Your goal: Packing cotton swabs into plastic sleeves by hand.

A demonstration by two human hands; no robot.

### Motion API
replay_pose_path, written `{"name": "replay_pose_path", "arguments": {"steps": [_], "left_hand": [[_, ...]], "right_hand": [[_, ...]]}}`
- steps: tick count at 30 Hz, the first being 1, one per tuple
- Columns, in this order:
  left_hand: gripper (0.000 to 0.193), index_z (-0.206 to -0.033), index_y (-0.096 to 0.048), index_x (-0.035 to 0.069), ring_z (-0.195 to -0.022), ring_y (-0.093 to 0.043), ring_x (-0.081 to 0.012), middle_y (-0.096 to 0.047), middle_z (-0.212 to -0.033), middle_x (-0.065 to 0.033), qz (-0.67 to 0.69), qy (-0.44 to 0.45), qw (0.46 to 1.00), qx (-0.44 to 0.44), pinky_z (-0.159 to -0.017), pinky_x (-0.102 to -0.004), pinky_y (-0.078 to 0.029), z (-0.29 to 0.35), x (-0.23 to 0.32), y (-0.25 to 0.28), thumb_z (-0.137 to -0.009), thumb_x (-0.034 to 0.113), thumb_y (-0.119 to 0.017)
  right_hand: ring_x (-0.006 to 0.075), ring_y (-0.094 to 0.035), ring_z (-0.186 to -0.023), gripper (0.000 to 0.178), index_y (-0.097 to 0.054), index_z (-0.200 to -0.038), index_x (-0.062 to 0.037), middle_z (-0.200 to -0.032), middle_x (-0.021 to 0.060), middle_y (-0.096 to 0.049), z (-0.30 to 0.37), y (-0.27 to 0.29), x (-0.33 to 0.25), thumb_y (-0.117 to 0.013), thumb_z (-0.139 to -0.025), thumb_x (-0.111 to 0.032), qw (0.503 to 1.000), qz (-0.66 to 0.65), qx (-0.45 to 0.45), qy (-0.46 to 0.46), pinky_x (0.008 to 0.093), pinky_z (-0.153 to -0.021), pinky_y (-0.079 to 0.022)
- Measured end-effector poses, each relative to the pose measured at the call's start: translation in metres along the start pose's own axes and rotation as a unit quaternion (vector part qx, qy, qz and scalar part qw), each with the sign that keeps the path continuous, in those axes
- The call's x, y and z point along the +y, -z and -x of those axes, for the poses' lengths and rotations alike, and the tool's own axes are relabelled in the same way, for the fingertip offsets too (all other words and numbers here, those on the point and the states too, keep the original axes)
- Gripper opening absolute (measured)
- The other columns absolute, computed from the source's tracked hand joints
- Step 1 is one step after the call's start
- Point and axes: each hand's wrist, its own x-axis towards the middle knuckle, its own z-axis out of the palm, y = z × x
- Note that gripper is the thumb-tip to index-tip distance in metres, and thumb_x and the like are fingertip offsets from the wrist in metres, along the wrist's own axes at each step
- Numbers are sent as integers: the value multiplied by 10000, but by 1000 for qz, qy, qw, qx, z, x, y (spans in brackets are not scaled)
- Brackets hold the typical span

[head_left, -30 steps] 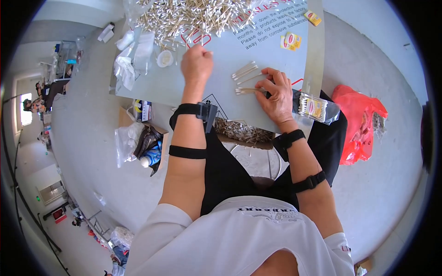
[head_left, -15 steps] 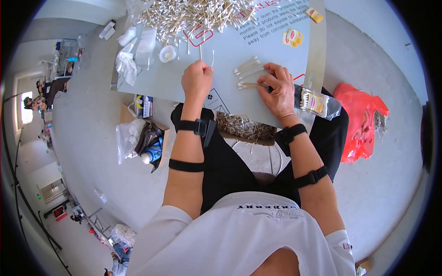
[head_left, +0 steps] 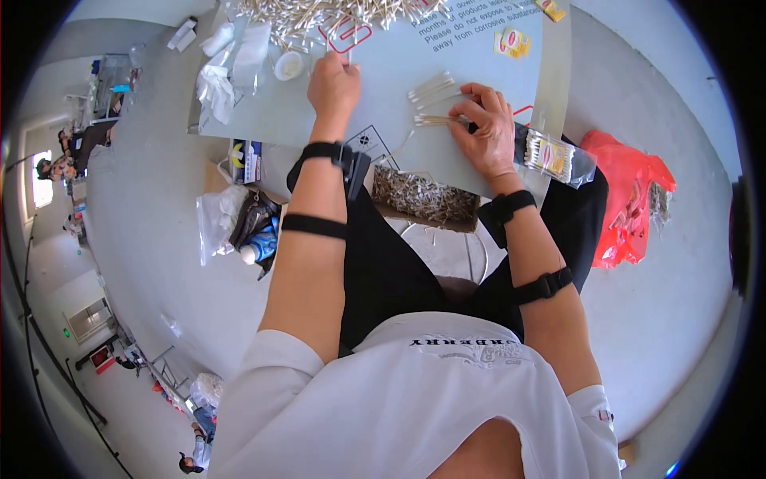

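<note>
My left hand (head_left: 333, 86) is closed in a pinch at the near edge of a large pile of cotton swabs (head_left: 319, 20), a swab showing at its fingertips. My right hand (head_left: 488, 132) grips a small bundle of cotton swabs (head_left: 431, 120), whose tips stick out to the left. Just beyond it, a few loose swabs (head_left: 431, 86) lie side by side on the grey tabletop (head_left: 271, 120). A single swab (head_left: 407, 142) is near the table's front edge. Beside my right wrist is a clear packet of swabs (head_left: 549, 155) with a yellow label.
Left of the pile are a round white container (head_left: 289, 65) and crumpled white plastic (head_left: 214, 92). Yellow labels (head_left: 512, 43) lie at the far right. Below the table edge stands a box of swabs (head_left: 423, 199). A red bag (head_left: 626, 199) sits at right, an open carton (head_left: 259, 227) at left.
My left hand has moved forward to the pile's edge, and the swab that stuck out from it no longer shows there. A swab now shows near the front edge. My right hand keeps its bundle.
</note>
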Motion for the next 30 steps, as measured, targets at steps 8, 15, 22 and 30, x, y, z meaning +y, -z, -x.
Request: {"name": "replay_pose_path", "arguments": {"steps": [8,15,22,30], "left_hand": [[38,-782,-562,54,-771,-594,-387,-592,-786,-163,11,-89,990,-106,-672,-497,-472,73,14,20,-819,55,-572],[23,-787,-573,23,-779,-599,-359,-592,-795,-159,68,-166,956,-234,-677,-426,-475,131,34,51,-787,26,-596],[107,-822,-624,21,-737,-638,-344,-646,-754,-162,190,-57,974,-111,-668,-417,-504,28,20,24,-792,111,-673],[335,-901,-661,25,-860,-672,-351,-696,-897,-174,42,55,997,-42,-759,-439,-526,-66,35,-8,-710,283,-758]], "right_hand": [[234,-546,-968,132,-673,-774,-111,-1091,33,-597,0,1,5,-693,-644,-101,1000,1,2,-4,379,-844,-416],[232,-542,-971,139,-671,-777,-110,-1105,33,-596,2,2,4,-692,-641,-95,1000,6,5,-4,378,-843,-415],[236,-540,-962,141,-658,-776,-103,-1110,41,-594,3,3,4,-684,-639,-80,1000,2,2,-10,380,-840,-415],[242,-535,-959,150,-643,-772,-96,-1114,45,-588,0,5,-3,-680,-630,-65,1000,-8,-4,-19,379,-836,-414]]}}
